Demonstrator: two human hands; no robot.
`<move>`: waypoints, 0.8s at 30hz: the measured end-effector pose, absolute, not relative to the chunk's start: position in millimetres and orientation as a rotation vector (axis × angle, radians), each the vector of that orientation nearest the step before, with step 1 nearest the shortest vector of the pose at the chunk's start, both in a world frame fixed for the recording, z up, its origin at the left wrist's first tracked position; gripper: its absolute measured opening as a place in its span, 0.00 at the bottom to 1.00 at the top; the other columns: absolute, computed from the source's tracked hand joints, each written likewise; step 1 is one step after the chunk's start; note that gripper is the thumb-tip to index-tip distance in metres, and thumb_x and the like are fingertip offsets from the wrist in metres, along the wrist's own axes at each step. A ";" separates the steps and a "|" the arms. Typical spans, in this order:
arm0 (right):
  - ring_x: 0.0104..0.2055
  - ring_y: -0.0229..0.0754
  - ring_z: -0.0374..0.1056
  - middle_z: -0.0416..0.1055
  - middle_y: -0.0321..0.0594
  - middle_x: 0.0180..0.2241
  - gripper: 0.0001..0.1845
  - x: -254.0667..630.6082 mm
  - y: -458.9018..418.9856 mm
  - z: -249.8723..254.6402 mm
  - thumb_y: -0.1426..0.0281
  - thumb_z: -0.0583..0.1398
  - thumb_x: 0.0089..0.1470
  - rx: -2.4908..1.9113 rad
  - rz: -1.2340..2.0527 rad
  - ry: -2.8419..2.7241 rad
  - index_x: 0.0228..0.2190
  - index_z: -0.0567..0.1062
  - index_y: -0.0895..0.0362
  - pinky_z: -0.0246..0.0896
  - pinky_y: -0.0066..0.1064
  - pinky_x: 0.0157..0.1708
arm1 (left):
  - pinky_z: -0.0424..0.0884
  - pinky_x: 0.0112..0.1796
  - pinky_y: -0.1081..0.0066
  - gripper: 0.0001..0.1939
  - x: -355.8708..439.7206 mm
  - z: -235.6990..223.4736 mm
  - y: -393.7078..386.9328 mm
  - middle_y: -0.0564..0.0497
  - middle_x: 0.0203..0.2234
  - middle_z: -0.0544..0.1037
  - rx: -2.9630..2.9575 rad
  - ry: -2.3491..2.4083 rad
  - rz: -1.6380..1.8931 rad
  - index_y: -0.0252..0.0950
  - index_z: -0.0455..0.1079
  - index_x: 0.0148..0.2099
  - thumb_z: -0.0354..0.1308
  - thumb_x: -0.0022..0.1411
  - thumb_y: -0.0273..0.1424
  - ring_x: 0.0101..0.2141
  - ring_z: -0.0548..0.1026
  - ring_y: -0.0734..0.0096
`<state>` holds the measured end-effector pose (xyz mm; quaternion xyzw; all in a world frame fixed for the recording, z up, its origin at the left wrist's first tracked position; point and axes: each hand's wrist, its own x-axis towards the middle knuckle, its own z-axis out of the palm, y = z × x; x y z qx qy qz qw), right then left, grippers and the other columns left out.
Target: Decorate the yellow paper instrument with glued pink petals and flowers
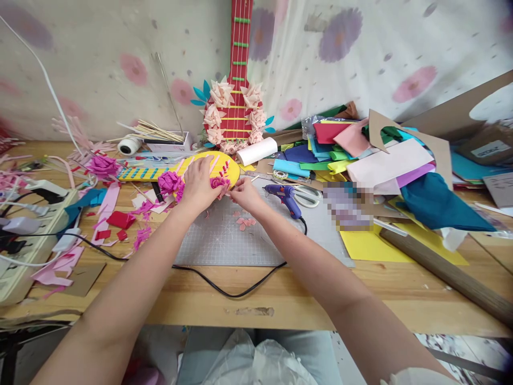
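Note:
A yellow craft guitar [193, 162], made of card or felt, lies on its side with magenta paper flowers [170, 183] along its near edge. Its neck with blue strips points left. My left hand [197, 184] grips the body from above, fingers across the yellow face and thumb by a magenta flower. At the body's right end, my right hand [245, 193] has its fingertips pinched together against the edge; whatever is between them is too small to make out. Small pale pink petals [246, 223] lie on the grey cutting mat [224, 246] just below.
A purple glue gun [284, 198] and white-handled scissors [308, 196] lie right of my right hand. The gun's black cord [236, 295] loops along the table front. A red flowered guitar [236, 115] stands behind. Felt sheets [388, 163] pile at right; a power strip [36, 246] sits left.

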<state>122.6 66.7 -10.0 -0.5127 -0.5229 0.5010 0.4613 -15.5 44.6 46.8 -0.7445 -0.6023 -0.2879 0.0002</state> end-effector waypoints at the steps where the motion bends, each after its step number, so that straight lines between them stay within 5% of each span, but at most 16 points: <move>1: 0.25 0.39 0.65 0.65 0.27 0.18 0.22 122.1 67.1 -10.0 0.73 0.65 0.32 -1.282 1.243 -1.301 0.28 0.58 0.52 0.63 0.33 0.27 | 0.54 0.55 0.54 0.37 -15.4 46.9 44.5 0.40 0.55 0.60 -2.339 -1.893 -0.904 0.36 0.52 0.59 0.61 0.47 0.32 0.57 0.57 0.52; 11: 0.18 0.35 0.63 0.64 0.24 0.16 0.18 119.8 58.5 8.3 0.77 0.60 0.39 -1.287 1.402 -1.247 0.28 0.55 0.52 0.61 0.29 0.22 | 0.55 0.55 0.55 0.36 -14.6 47.3 43.4 0.41 0.55 0.61 -2.331 -1.890 -0.904 0.37 0.54 0.58 0.61 0.47 0.32 0.56 0.57 0.52; 24: 0.22 0.37 0.69 0.66 0.25 0.17 0.12 125.3 51.8 19.3 0.77 0.54 0.44 -1.259 1.390 -1.155 0.28 0.56 0.52 0.65 0.32 0.26 | 0.52 0.56 0.54 0.38 -13.6 45.2 35.9 0.40 0.56 0.58 -2.449 -1.776 -0.850 0.37 0.52 0.60 0.59 0.47 0.32 0.58 0.54 0.53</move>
